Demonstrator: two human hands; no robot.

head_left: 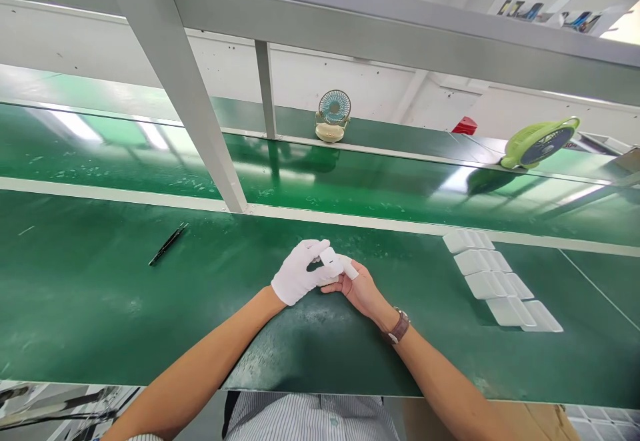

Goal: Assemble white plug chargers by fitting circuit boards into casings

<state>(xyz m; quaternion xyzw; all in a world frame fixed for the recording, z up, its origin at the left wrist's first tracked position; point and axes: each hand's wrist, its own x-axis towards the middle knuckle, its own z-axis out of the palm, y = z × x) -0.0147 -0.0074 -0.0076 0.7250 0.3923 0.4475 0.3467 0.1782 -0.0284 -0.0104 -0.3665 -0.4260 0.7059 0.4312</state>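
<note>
My left hand (299, 272), in a white glove, and my bare right hand (361, 289) meet over the middle of the green work surface (125, 294). Both are closed round one small white plastic piece (331, 261), held just above the surface. A white cot covers a fingertip of my right hand. A brown-strapped watch (399, 327) sits on my right wrist.
Several open white cases (500, 285) lie in a row to the right. Black tweezers (169, 243) lie far left. Beyond a grey frame post (200, 127) runs a green conveyor belt with a small beige fan (333, 115), a green fan (543, 142) and a red object (465, 125).
</note>
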